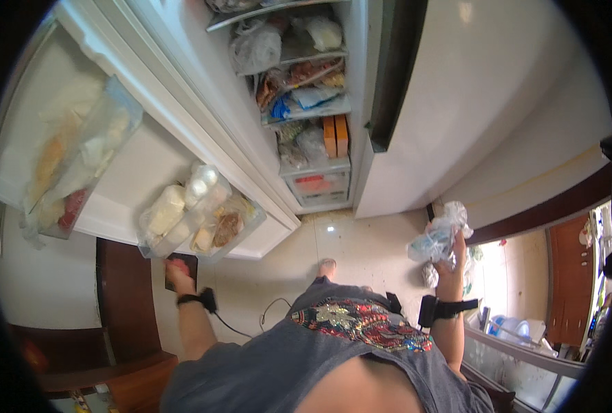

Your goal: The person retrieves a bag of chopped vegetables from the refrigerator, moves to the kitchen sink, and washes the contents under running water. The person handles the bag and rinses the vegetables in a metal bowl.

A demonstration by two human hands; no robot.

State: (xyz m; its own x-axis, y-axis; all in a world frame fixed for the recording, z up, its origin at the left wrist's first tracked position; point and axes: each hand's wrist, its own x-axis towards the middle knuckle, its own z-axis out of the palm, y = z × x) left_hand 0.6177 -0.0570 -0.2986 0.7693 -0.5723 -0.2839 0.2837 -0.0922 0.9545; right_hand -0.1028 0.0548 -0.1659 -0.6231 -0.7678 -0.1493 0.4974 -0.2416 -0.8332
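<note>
My right hand (454, 255) is closed around a crumpled clear plastic bag (432, 243) with something pale blue inside. It is held out to the right, above the floor. My left hand (181, 276) is beside the lower bin (161, 250) of the open refrigerator door. A small pinkish-red patch (180, 266) shows at its fingers; blur hides what it is and whether I grip it. Ahead stands the open refrigerator compartment (357, 103), its shelves loaded with bagged food. Two orange boxes (335, 136) stand on a lower shelf, above a clear drawer (320, 187).
The open door (115, 206) spans the left side, with bagged food in its bins. Another foil-like bundle (429, 275) is below my right hand. A cable (275, 304) trails over the tiled floor (285, 268). A metal-edged glass surface (522, 353) is at right.
</note>
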